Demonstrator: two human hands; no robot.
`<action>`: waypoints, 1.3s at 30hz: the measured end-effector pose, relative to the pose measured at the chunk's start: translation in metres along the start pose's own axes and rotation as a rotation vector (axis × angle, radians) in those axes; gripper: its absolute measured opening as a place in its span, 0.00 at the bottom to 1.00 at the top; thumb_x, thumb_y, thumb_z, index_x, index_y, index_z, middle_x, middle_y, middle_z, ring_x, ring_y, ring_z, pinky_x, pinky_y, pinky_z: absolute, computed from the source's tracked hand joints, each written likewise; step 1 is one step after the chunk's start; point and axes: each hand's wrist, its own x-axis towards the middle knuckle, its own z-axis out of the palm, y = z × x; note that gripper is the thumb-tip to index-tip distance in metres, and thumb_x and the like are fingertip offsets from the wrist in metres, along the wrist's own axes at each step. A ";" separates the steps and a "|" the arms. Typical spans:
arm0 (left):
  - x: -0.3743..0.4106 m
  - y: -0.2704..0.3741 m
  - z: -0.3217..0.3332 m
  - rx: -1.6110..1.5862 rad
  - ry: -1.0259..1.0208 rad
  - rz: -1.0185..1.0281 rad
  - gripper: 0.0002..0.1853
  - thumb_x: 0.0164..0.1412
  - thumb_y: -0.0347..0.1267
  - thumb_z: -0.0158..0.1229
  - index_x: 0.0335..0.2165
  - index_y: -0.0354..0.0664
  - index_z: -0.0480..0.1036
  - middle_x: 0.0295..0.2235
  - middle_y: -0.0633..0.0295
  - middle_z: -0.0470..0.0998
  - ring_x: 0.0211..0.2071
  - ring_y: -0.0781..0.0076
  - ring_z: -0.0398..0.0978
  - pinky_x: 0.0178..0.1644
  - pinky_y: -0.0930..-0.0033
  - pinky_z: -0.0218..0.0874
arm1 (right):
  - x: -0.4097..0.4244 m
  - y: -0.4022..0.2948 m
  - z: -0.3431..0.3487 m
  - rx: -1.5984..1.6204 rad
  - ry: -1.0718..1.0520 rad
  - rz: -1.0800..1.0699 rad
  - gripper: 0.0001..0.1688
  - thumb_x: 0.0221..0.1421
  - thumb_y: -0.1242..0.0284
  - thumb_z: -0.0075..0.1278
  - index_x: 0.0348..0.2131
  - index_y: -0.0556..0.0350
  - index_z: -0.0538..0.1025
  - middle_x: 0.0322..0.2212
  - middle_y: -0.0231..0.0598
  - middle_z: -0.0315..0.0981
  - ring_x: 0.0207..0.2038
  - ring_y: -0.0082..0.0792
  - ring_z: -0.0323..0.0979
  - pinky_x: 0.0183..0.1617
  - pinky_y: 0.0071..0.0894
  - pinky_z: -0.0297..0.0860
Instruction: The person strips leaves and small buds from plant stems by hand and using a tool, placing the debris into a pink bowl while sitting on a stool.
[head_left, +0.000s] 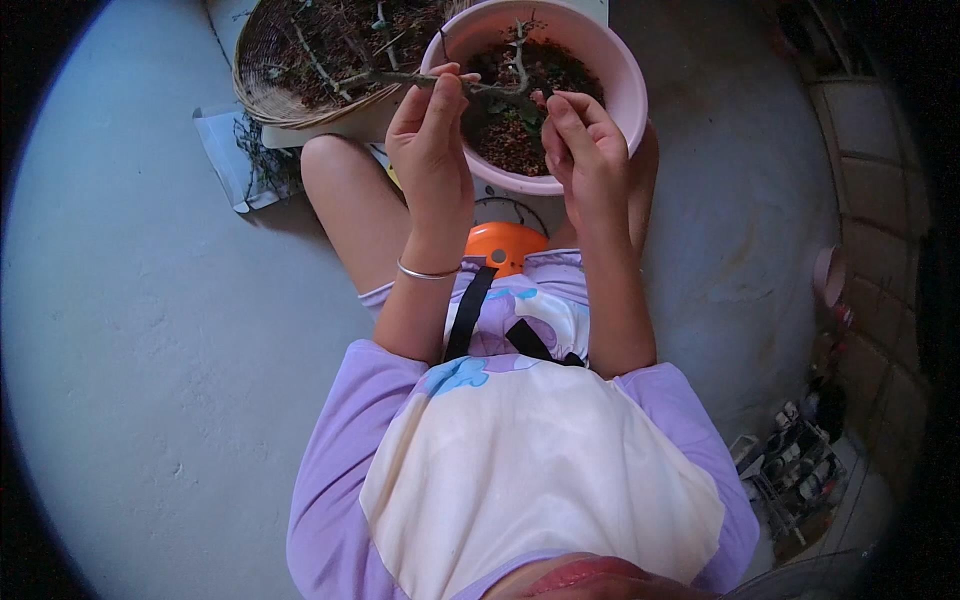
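A thin, forked woody branch (496, 91) stretches sideways over a pink plastic basin (628, 82). My left hand (433, 124) pinches it between thumb and fingers, a metal bangle on that wrist. At the branch's right end, my right hand (585, 139) has thumb and forefinger pressed together; whether a small piece sits between them is too fine to see. Inside the basin lies a heap of small reddish-brown plant bits (510, 146) with some green leaves. Beyond my left hand, a round wicker basket (300, 116) holds more twigs and reddish-brown bits.
A white tray (217, 161) with thin dark green stems (262, 161) lies on the concrete floor (150, 315) at left. Between my legs shows an orange plastic seat (506, 244). A rack of shoes (799, 465) stands at lower right, near a tiled edge (870, 195).
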 end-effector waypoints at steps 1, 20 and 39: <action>0.000 -0.001 0.000 -0.006 -0.019 -0.001 0.10 0.56 0.28 0.56 0.37 0.34 0.73 0.34 0.64 0.75 0.35 0.81 0.71 0.40 0.81 0.61 | 0.001 0.001 -0.003 0.022 -0.006 0.007 0.13 0.55 0.67 0.50 0.36 0.57 0.71 0.18 0.23 0.64 0.17 0.09 0.58 0.17 0.06 0.51; 0.008 0.004 -0.018 0.013 -0.356 -0.010 0.13 0.56 0.27 0.54 0.40 0.29 0.71 0.33 0.57 0.75 0.36 0.74 0.71 0.45 0.76 0.59 | 0.003 -0.007 -0.023 0.039 -0.109 0.091 0.14 0.57 0.64 0.47 0.37 0.57 0.71 0.14 0.22 0.60 0.11 0.08 0.49 0.13 0.09 0.43; 0.019 -0.001 -0.033 0.245 -0.361 -0.210 0.14 0.61 0.31 0.49 0.41 0.30 0.69 0.37 0.55 0.73 0.39 0.70 0.71 0.47 0.70 0.61 | -0.010 -0.017 -0.017 -0.720 0.006 -0.502 0.15 0.51 0.69 0.55 0.39 0.52 0.72 0.27 0.31 0.72 0.28 0.19 0.70 0.31 0.20 0.67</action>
